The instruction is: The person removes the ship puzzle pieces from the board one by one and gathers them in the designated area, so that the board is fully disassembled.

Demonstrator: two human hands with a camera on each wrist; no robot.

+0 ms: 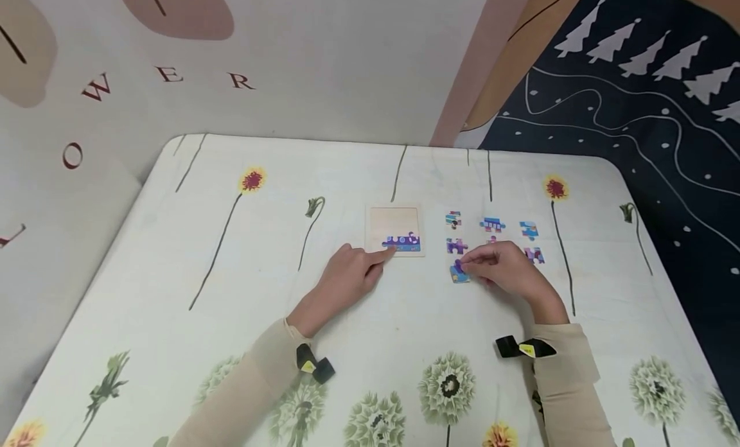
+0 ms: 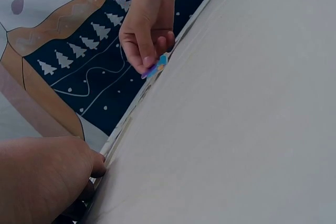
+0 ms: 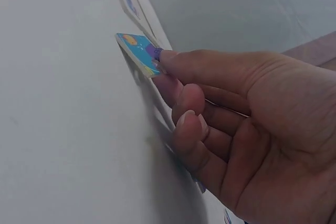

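Note:
Between thumb and fingertips, my right hand (image 1: 502,267) pinches a blue and purple puzzle piece (image 1: 459,273). In the right wrist view this puzzle piece (image 3: 137,52) is tilted and raised off the table. My left hand (image 1: 347,273) stretches its index finger onto the lower part of a square wooden puzzle tray (image 1: 394,219). Under and beside that fingertip, joined purple and blue pieces (image 1: 407,243) fill part of the tray's bottom. The left hand (image 2: 47,179) hides most of the tray in the left wrist view.
Several loose puzzle pieces lie right of the tray, among them a blue piece (image 1: 492,224), a purple piece (image 1: 457,246) and a piece (image 1: 534,255) partly behind the right hand. A flower-print cloth (image 1: 243,344) covers the table, and a wall stands behind it.

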